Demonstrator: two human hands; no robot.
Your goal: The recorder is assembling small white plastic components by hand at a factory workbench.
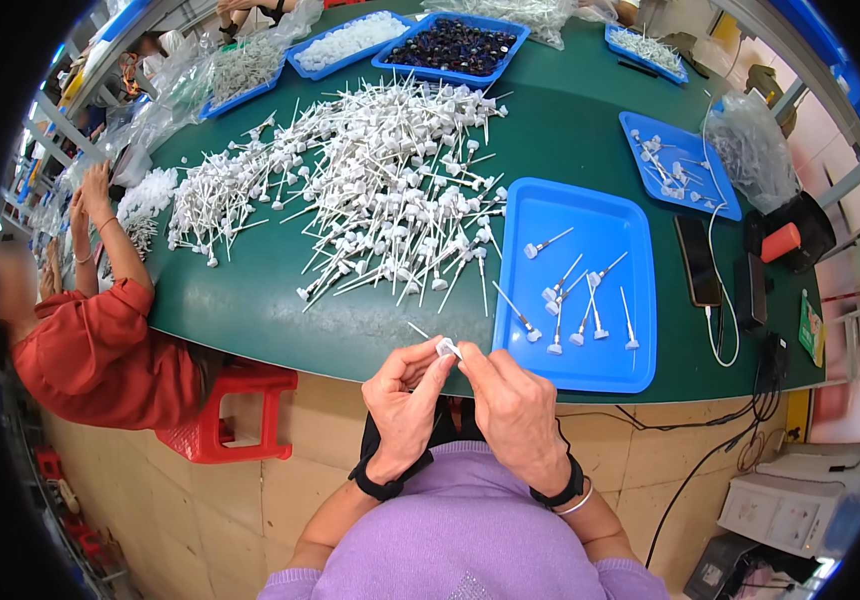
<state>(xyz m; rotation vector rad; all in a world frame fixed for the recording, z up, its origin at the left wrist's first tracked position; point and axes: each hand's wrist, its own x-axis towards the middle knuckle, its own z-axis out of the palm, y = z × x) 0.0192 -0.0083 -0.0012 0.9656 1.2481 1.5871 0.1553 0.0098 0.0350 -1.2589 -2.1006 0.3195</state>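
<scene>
My left hand [405, 395] and my right hand [512, 405] meet at the near edge of the green table [280, 310]. Between their fingertips they pinch one small white plastic part with a thin tube [446, 347]. Right beside my right hand lies a blue tray [590, 365] with several finished white tube pieces [575, 300] scattered on it. Beyond my hands, a big heap of the same white tube parts [380, 190] covers the table's middle.
A person in a red top [100, 350] sits at the left on a red stool [235, 415], hands raised. Blue trays of white and dark parts [450, 45] stand at the far edge. Another blue tray [680, 165], a phone [698, 262] with cable and plastic bags are at the right.
</scene>
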